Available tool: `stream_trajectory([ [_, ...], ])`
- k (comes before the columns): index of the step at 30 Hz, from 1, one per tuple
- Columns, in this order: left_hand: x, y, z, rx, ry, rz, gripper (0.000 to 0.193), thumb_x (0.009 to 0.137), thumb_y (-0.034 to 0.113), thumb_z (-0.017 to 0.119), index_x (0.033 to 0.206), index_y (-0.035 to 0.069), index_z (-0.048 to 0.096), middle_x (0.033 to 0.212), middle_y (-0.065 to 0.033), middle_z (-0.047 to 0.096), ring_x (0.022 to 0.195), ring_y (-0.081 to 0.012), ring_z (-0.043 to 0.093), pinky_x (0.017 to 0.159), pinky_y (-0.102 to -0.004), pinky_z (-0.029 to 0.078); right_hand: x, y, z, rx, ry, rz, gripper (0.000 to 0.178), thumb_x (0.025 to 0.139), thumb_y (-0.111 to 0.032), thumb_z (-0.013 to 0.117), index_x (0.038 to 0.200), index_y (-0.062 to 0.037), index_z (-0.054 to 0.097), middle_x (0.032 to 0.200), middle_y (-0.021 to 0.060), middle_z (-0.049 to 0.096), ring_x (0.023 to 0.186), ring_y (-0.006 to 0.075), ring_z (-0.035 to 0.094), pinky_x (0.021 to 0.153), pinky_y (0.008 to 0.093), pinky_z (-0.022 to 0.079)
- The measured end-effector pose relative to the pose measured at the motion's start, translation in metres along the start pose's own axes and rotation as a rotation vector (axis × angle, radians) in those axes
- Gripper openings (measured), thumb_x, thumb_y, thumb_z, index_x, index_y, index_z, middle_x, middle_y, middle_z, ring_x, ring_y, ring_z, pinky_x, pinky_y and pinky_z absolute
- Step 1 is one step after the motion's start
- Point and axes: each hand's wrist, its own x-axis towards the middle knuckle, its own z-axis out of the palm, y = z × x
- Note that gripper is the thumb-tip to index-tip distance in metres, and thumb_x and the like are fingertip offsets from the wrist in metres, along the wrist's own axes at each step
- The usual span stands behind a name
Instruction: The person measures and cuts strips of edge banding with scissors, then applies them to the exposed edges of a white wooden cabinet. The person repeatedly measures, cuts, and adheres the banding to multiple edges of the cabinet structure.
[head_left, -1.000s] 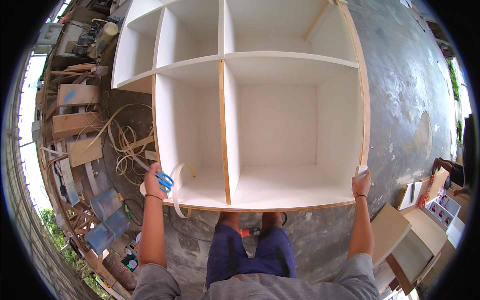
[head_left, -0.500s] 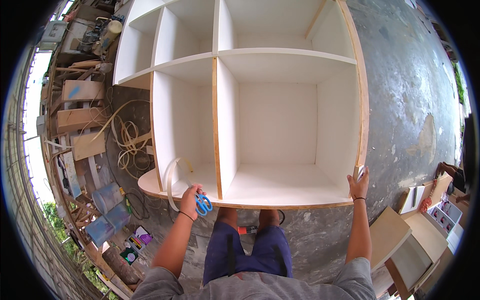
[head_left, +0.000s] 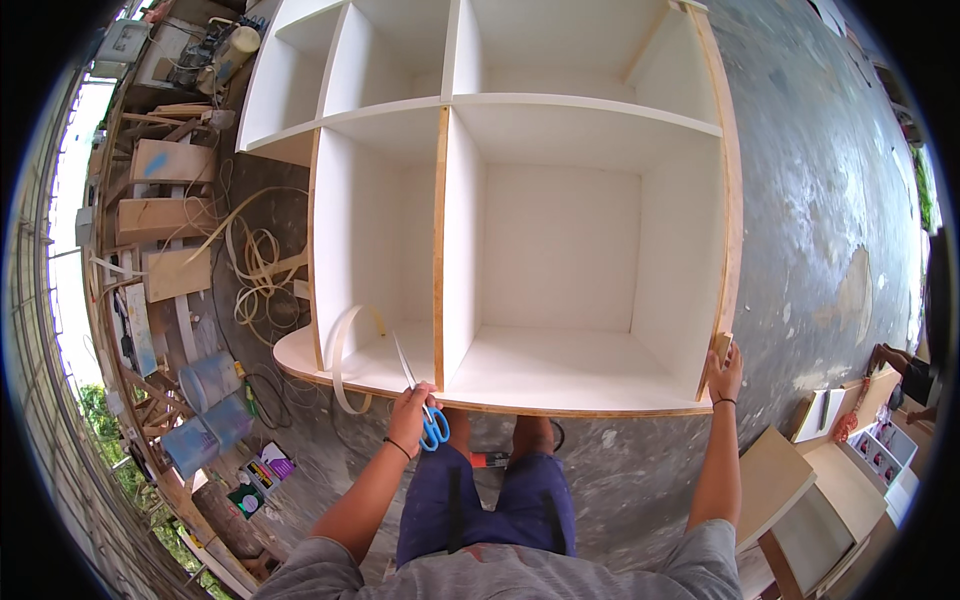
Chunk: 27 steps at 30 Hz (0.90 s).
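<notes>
Blue-handled scissors: left hand closed round their middle, loops free, a hold seemingly suiting carrying over cutting. Strip: curled, left of that grip. Cabinet: just beyond it. Block: held in right hand at cabinet's edge, perhaps steadied there.

A blotchy grey concrete floor carries a big white cabinet just ahead of the left hand and the right hand, its open compartments facing up. Left of the left hand and a little beyond it, a tangle of pale strip sprawls on the concrete; lower on that side lie blue-stained buckets. Right of the right hand rest pale boards, and between the hands, slightly nearer the body, a red and black tool
</notes>
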Motion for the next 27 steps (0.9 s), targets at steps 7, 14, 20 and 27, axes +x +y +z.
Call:
stream_trajectory([
  [7, -0.002, -0.003, -0.007, -0.045, 0.036, 0.046, 0.033, 0.101, 0.032, 0.049, 0.101, 0.002, 0.062, 0.075, -0.0012, 0.054, 0.076, -0.0142, 0.059, 0.068, -0.0258, 0.047, 0.002, 0.000, -0.006, 0.026, -0.041, 0.033, 0.073, 0.084, -0.036, 0.073, 0.140, -0.0009, 0.041, 0.126, 0.0197, 0.054, 0.109, 0.0302, 0.056, 0.094, 0.0403, 0.046],
  [14, -0.006, 0.008, 0.006, -0.154, 0.031, 0.050, 0.034, 0.101, 0.032, 0.048, 0.104, 0.000, 0.062, 0.084, -0.0045, 0.058, 0.082, -0.0168, 0.064, 0.069, -0.0267, 0.050, 0.003, 0.002, -0.009, -0.162, 0.204, -0.091, 0.064, 0.087, -0.033, 0.069, 0.136, 0.0004, 0.045, 0.129, 0.0210, 0.053, 0.112, 0.0316, 0.055, 0.096, 0.0422, 0.045],
  [20, -0.008, 0.003, 0.039, -0.249, -0.193, 0.091, 0.036, 0.101, 0.032, 0.045, 0.120, 0.004, 0.060, 0.104, -0.0082, 0.061, 0.100, -0.0166, 0.060, 0.080, -0.0300, 0.051, -0.087, -0.124, 0.012, 0.218, 0.031, -0.345, 0.041, 0.086, -0.008, 0.068, 0.125, -0.0027, 0.056, 0.115, 0.0103, 0.061, 0.107, 0.0225, 0.059, 0.082, 0.0319, 0.049],
  [27, -0.029, 0.011, 0.120, 0.152, -0.390, 0.267, 0.046, 0.104, 0.036, 0.036, 0.128, 0.002, 0.056, 0.124, -0.0108, 0.056, 0.114, -0.0207, 0.053, 0.100, -0.0324, 0.039, -0.262, -0.259, 0.056, 0.470, -0.755, -0.505, 0.052, 0.080, -0.018, 0.074, 0.124, 0.0012, 0.052, 0.111, 0.0175, 0.060, 0.099, 0.0282, 0.061, 0.080, 0.0361, 0.050],
])
